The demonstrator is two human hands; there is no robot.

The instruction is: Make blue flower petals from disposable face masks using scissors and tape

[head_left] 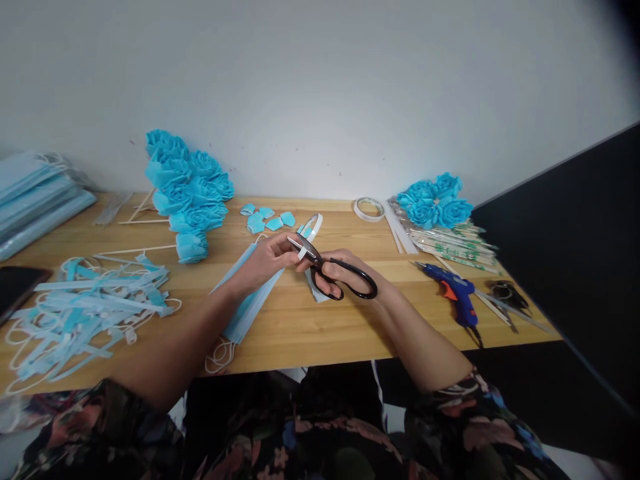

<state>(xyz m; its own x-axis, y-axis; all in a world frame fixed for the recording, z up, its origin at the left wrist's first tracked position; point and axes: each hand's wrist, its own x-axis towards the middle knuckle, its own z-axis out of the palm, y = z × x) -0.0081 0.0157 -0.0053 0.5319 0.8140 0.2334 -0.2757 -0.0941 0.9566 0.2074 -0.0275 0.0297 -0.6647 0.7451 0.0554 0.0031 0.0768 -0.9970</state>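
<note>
In my right hand is a pair of black-handled scissors, its blades pointing up and left. My left hand is closed close to the blades, pinching the end of a narrow white strip, probably tape. A roll of white tape stands on edge just behind the hands. Below my left hand lies a blue face mask with white ear loops, partly covered by my wrist. Several cut blue pieces lie behind my left hand. A pale strip shows under the scissors.
Blue fabric roses on sticks stand at back left, more roses at back right on packed skewers. Another tape roll lies near the wall. A glue gun rests right; mask scraps, a phone and masks sit left.
</note>
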